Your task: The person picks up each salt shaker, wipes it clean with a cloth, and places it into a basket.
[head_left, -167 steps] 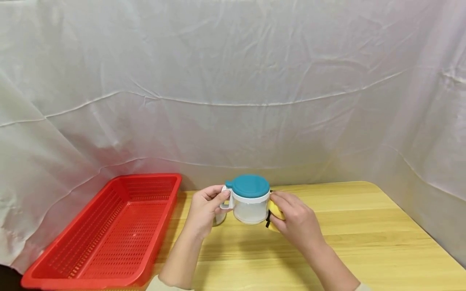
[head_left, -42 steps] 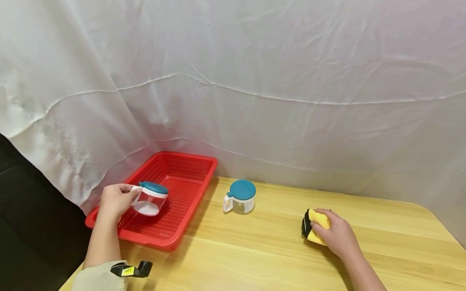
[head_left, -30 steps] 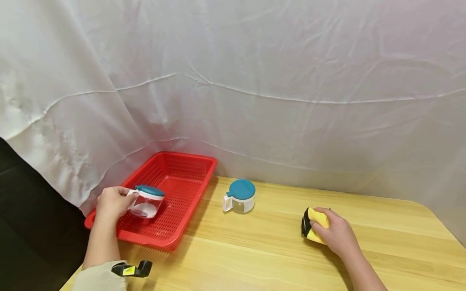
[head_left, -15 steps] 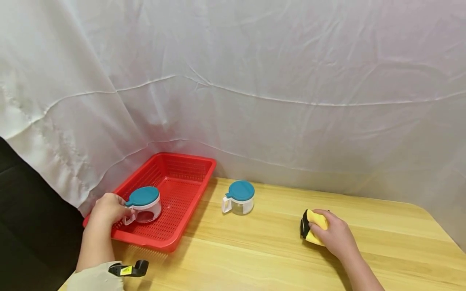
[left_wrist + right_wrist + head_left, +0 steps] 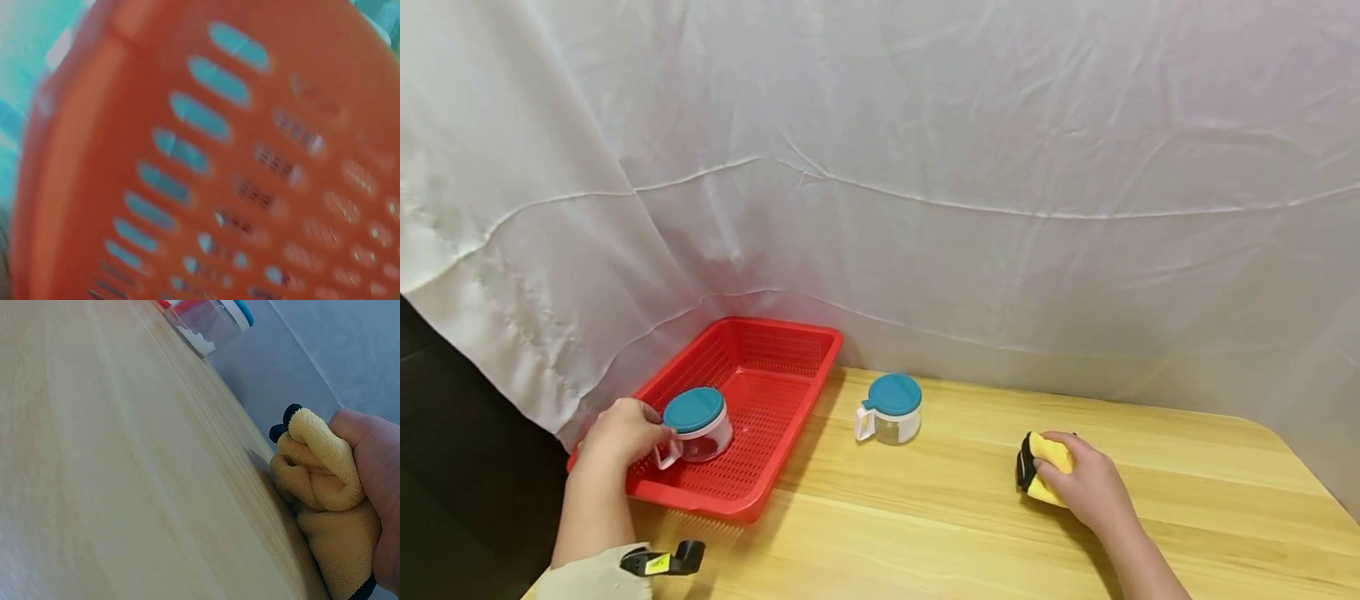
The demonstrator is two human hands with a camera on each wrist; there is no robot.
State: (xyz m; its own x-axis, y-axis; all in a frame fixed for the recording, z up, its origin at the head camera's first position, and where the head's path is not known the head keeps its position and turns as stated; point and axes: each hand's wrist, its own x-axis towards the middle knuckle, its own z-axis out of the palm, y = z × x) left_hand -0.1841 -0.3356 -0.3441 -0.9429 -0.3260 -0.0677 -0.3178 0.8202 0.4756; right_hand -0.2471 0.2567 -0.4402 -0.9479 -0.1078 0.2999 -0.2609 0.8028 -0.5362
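Note:
In the head view, a clear seasoning jar (image 5: 706, 442) with a teal lid, white collar and white handle stands upright in the near part of the red basket (image 5: 752, 505). My left hand (image 5: 623, 433) reaches over the basket's left side, its curled fingers and thumb at the top of the handle, partly covering it. On the right, my right hand (image 5: 1088, 481) grips a bunched yellow cloth (image 5: 1051, 456) with black edging, low over the table. The right wrist view shows the fluffy cloth (image 5: 325, 481) folded in the fingers. The left wrist view is filled by blurred slotted basket wall (image 5: 125, 156).
A second seasoning jar (image 5: 897, 426) with a teal lid stands on the wooden table (image 5: 940, 517) right of the basket, handle toward the left. A pale fabric curtain (image 5: 970, 283) hangs behind and beside the table. A black surface (image 5: 467, 483) lies at the far left.
The left hand has carried one jar from in front of me into the basket and lowered it; the jar went from tilted to upright. The right hand moved right with the cloth, then stayed nearly still.

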